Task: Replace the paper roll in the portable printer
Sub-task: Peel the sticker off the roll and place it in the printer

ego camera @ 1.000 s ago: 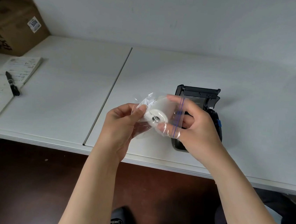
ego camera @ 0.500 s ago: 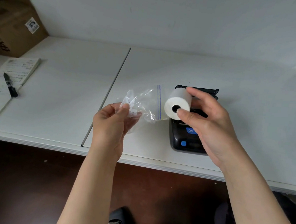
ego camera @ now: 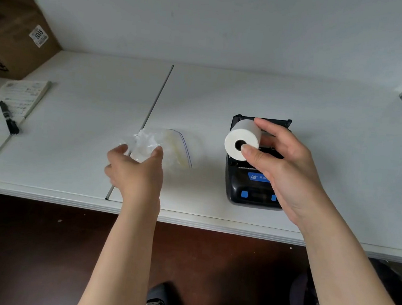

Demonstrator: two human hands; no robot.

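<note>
My right hand [ego camera: 285, 166] grips a white paper roll [ego camera: 242, 138] with a dark core, held just above the black portable printer [ego camera: 248, 184]. The printer sits on the white table with its lid open toward the back; my hand covers much of its right side. Left of the printer, a clear zip bag [ego camera: 168, 146] with a blue seal line lies on the table. My left hand [ego camera: 134, 170] hovers over the bag's near end, fingers spread, thumb and fingertip at its crumpled edge.
A metal seam [ego camera: 149, 119] splits the white table [ego camera: 346, 132] into two halves. A notepad with a black marker [ego camera: 9, 117] lies at the far left, and a cardboard box [ego camera: 11, 33] stands behind it. The table's front edge runs just below the printer.
The roll came out of the zip bag into my right hand. My left hand lowered the empty bag onto the table and opened its fingers over it.
</note>
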